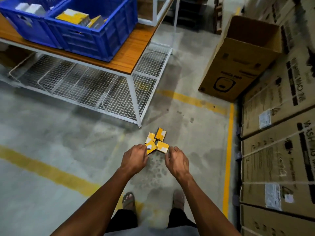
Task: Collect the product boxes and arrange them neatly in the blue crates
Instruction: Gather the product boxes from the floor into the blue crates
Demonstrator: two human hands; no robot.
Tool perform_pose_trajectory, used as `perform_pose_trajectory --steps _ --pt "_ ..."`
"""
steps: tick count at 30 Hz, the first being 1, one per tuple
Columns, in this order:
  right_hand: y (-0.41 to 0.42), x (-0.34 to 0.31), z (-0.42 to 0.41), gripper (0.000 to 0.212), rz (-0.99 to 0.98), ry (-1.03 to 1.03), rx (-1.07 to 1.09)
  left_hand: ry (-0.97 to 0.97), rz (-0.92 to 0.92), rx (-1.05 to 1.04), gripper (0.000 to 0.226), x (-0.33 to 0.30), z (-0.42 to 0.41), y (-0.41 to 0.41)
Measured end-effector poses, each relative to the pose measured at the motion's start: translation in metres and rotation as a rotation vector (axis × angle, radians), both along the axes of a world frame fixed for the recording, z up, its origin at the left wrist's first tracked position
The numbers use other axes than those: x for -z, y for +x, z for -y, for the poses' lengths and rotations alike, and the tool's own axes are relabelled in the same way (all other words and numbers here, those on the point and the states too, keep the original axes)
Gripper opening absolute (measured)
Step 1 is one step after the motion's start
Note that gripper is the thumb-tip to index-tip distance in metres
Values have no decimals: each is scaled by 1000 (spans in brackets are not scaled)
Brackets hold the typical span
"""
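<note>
While two hands (135, 156) (178, 160) reach, four yellow boxes (161, 134) lie below two crates (95, 31).

Yellow boxes (157, 142) with white patches, blue crates (95, 29), yellow-striped grey floor (51, 130).

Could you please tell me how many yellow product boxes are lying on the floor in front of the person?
4, in one cluster: the far box, the left box, one by the left hand, one by the right hand. Others could be hidden underneath.
</note>
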State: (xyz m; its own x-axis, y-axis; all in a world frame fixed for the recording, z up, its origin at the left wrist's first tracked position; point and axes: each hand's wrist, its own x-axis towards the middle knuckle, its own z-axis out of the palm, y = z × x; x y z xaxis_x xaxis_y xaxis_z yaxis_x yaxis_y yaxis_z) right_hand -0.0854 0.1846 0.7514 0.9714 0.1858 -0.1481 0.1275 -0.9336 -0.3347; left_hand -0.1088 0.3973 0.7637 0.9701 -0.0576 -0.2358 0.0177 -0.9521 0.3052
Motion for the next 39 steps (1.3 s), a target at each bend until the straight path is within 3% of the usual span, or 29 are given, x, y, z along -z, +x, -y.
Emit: perform_pose_trajectory --steps 1,4,11,15,17,21,24,27,30,39 --pt "7 6 7 11 -7 19 -55 13 -12 -21 12 3 8 2" --pt "32 21 30 32 -64 33 -196 -38 -3 -122 8 21 31 5" --pt "88 87 80 70 -99 42 -362 55 -158 -193 70 87 81 21" --pt "106 126 83 83 -172 -32 -409 91 -178 -229 77 126 98 34" --pt "114 152 84 74 -201 -39 -424 115 -195 -252 73 151 101 43" --pt "131 214 82 33 -229 -12 -487 103 -223 -267 63 210 94 62" --pt "143 264 74 2 -143 -13 -505 98 -217 -255 68 267 83 75" --pt "153 329 63 18 -61 3 -516 87 -206 -251 82 338 74 78" --pt "166 404 58 31 -45 40 -584 90 -222 -270 79 416 68 77" --pt "193 619 28 42 -74 -8 -799 138 -319 -313 81 637 49 64"
